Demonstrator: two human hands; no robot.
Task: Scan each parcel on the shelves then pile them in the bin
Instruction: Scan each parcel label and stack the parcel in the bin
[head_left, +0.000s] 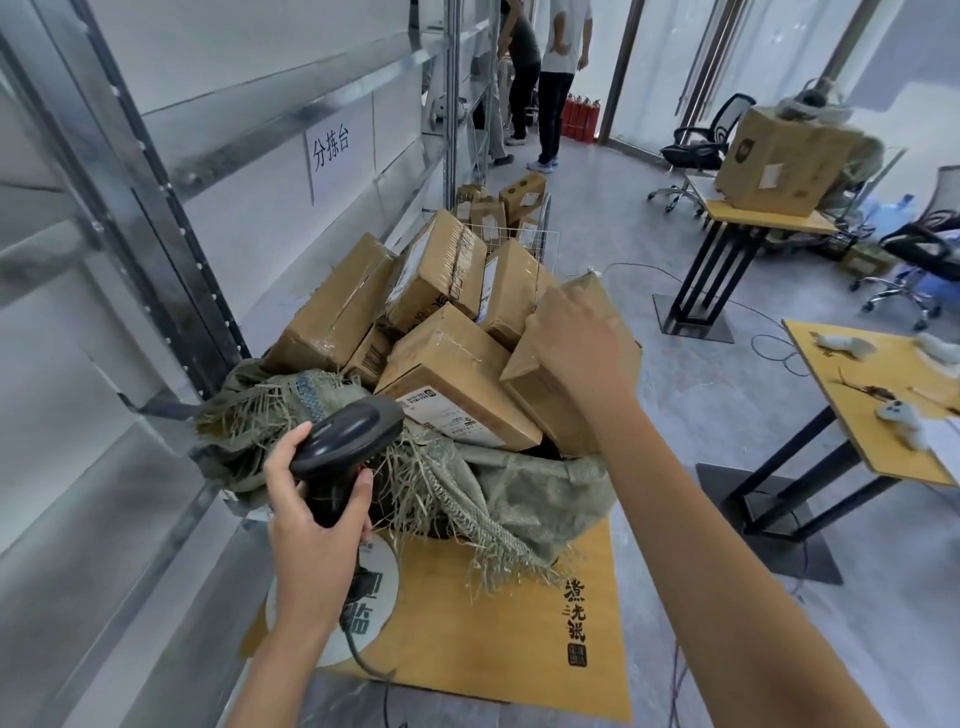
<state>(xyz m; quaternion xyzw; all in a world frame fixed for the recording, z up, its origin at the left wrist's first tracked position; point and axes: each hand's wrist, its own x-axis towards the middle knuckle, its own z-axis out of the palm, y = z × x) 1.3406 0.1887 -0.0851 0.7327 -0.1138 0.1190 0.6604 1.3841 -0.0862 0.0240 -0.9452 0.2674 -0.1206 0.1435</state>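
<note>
The right hand's (574, 343) grip is closed over the top of a brown cardboard parcel (566, 395), fingers curled over its upper edge, while the left hand (311, 514) holds a black handheld barcode scanner (345, 441) by its handle, head pointing toward the heap. The held parcel sits at the right edge of the pile, leaning against its neighbours, partly over the sack's rim. The risk, as I judge it, lies in that spot: the bin, a green woven sack (530, 499) with frayed edges, is already heaped well above its rim, so a parcel released on the right slope could slide off onto the floor, or nudge the labelled box (457, 384) just left of it and loosen the stack. The soft rim gives no wall to stop a slip. The scanner cable (363, 660) trailing down near the yellow board (519, 649) under the sack could also snag. Inside the sack are several taped cardboard boxes lying tilted at mixed angles; farther off, a wire basket (519, 228) holds a few more small boxes, and a large carton (779, 161) stands on a far right counter (769, 218)
</note>
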